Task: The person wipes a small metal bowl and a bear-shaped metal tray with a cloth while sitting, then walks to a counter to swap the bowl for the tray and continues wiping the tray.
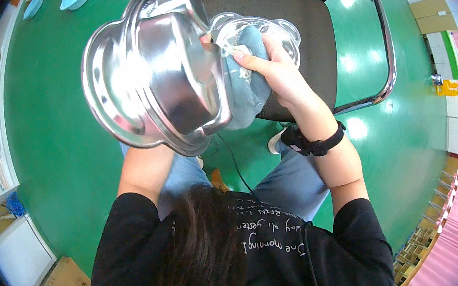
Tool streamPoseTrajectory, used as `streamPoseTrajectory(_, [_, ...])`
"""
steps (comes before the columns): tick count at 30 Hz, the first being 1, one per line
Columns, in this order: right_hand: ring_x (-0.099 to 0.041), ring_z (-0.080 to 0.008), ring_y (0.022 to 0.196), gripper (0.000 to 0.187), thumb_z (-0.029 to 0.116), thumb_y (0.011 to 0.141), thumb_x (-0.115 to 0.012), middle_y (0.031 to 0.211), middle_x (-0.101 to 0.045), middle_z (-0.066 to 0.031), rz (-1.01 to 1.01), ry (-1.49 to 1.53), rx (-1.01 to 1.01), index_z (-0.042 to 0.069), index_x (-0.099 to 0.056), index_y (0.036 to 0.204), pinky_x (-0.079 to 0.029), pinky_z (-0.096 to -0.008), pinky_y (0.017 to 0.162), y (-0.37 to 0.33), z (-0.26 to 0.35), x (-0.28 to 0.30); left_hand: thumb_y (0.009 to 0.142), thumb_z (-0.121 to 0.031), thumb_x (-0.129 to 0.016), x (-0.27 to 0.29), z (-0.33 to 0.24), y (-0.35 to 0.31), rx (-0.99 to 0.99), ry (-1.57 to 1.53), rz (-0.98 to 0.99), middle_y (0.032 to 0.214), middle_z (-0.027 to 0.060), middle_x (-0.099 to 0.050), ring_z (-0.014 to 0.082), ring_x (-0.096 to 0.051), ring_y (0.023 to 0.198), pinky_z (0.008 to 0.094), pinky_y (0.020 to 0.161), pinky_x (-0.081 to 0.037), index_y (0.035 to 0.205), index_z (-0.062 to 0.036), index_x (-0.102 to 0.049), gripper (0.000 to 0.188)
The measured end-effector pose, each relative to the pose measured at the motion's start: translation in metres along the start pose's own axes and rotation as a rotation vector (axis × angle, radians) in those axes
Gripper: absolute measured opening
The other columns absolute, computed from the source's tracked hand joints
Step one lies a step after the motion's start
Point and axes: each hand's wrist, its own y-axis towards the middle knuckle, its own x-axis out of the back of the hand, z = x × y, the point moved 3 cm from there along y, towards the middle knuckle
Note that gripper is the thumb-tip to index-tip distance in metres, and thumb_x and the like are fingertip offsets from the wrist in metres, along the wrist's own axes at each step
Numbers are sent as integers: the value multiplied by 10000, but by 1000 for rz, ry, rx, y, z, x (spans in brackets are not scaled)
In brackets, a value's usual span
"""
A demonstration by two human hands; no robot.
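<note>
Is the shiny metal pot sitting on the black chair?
No, the steel pot is held up in the air above the person's lap, while the right hand presses a blue cloth against it.

Pot (pixel 159 77) left, cloth (pixel 250 84) right – chair (pixel 283 24) behind, w/ lid (pixel 278 30).

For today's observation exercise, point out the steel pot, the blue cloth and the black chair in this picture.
steel pot (pixel 177 81): head view, on its shiny side wall.
blue cloth (pixel 251 92): head view, on the fold below the right hand.
black chair (pixel 307 38): head view, on the bare seat.
</note>
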Motion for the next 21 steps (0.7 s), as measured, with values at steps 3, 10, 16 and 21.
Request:
streamPoseTrajectory(3, [-594,-183,1003,596,254,805,-720,1111,-617,-125,43,80,-76,-56,-472,1250,-463,-300,878,-3,5,3,958,-311,-478,-2,4,0,16,6,8,980,76,-541,154,-579,831,255,672,-499,1105,-41,-510,309])
streamPoseTrajectory(10, [-599,-138,895,458,190,778,-723,997,-627,-67,137,226,-118,-15,-530,1139,-471,-275,818,-7,11,1,954,-289,-494,-1,5,1,32,11,7,959,68,-522,148,-567,821,245,663,-486,1081,-46,-503,274])
streamPoseTrajectory(16, [-600,-121,857,419,136,738,-738,933,-634,-45,266,293,-147,1,-560,1093,-466,-263,807,-15,18,-3,951,-270,-508,1,2,3,33,-11,9,941,61,-507,144,-556,812,237,656,-475,1060,-50,-496,246])
streamPoseTrajectory(21, [-598,-117,870,379,90,719,-734,949,-646,-43,366,387,-164,11,-588,1060,-456,-247,810,-30,35,-9,948,-254,-519,6,1,4,30,-27,5,926,56,-494,140,-548,804,230,650,-466,1043,-54,-491,224])
